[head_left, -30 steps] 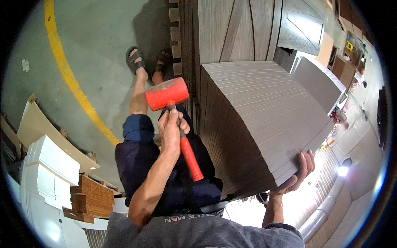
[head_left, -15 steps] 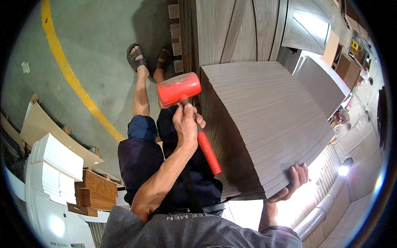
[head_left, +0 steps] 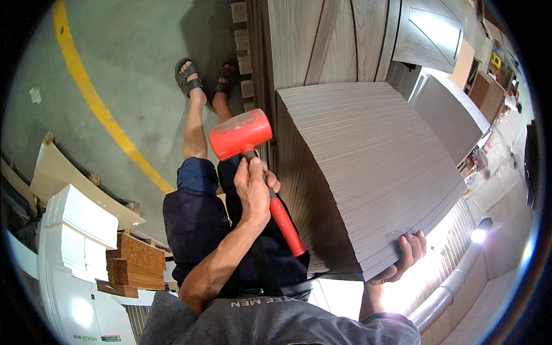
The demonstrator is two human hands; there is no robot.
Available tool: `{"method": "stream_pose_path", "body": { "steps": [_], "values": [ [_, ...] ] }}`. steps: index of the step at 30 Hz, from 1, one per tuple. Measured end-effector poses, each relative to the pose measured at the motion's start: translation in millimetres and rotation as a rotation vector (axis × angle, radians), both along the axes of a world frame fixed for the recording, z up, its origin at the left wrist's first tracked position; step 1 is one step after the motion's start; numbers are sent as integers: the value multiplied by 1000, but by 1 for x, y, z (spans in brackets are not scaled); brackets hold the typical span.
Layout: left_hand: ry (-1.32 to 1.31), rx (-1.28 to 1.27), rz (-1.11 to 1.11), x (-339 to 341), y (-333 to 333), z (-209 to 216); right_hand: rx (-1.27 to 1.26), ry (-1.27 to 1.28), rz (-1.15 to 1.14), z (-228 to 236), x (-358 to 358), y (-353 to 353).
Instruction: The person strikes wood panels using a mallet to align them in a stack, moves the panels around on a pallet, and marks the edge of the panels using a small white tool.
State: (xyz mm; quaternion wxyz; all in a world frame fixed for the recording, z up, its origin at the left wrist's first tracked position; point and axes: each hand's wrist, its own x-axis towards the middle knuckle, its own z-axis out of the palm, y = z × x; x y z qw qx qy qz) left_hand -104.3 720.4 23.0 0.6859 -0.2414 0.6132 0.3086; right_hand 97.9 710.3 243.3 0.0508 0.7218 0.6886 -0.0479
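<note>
The left grip [head_left: 253,187] is closed around the handle of a red barrel-headed mallet [head_left: 240,135], the head just beyond the fingers, the butt trailing right. To its right stands a stack of grey wood-grain boards [head_left: 374,172]; the right grip [head_left: 399,259], half-open, rests against the stack's near corner.

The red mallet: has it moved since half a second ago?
Yes: the red mallet has shifted down and slightly left in view, against the grey-brown panel stack.
</note>
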Motion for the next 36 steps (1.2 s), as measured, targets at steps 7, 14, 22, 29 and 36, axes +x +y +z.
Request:
{"method": "stream_pose_path", "body": {
  "steps": [7, 14, 22, 29, 36],
  "values": [
    [-120, 98, -124, 0, 9, 7, -32, -19, 15, 4, 4, 3],
    [-27, 8, -68, 6, -2, 34, -19, -20, 6, 0, 1, -2],
    [-53, 103, -138, 6, -3, 33, -15, -38, 38, 0, 1, -2],
    [-94, 63, -100, -5, 1, 46, -27, -3, 19, -1, 0, 3],
    [-233, -105, 5, -27, 3, 123, -4, 69, 43, -3, 6, -1]
  ]
}}
